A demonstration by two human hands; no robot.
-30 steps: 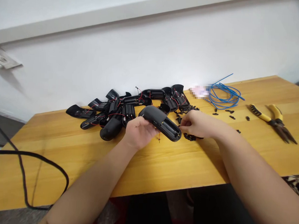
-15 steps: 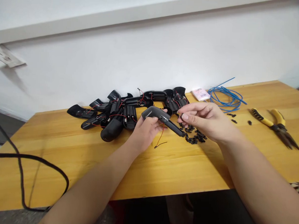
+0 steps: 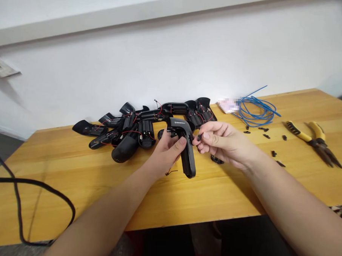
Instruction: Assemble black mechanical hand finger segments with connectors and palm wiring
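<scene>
My left hand (image 3: 168,152) is closed round a black plastic housing (image 3: 189,155) with white lettering on its top. The housing's long arm points down toward the table, and a thin wire hangs below my hand. Between the thumb and forefinger of my right hand (image 3: 218,141) is a small black plastic part (image 3: 199,137), close against the housing's right side; whether it touches cannot be made out. Small black parts (image 3: 217,159) lie in a pile under my right hand, partly hidden by it.
Several black housings (image 3: 126,147) with red wires lie heaped at the back left. A coil of blue wire (image 3: 256,111), a pink-white packet (image 3: 228,105) and yellow-handled pliers (image 3: 317,144) are to the right. Loose black parts (image 3: 273,153) lie near the pliers. A black cable (image 3: 44,181) loops at left.
The housing has turned in my left hand, so its arm now points downward. My right hand has moved slightly left with the small part, closer to the housing.
</scene>
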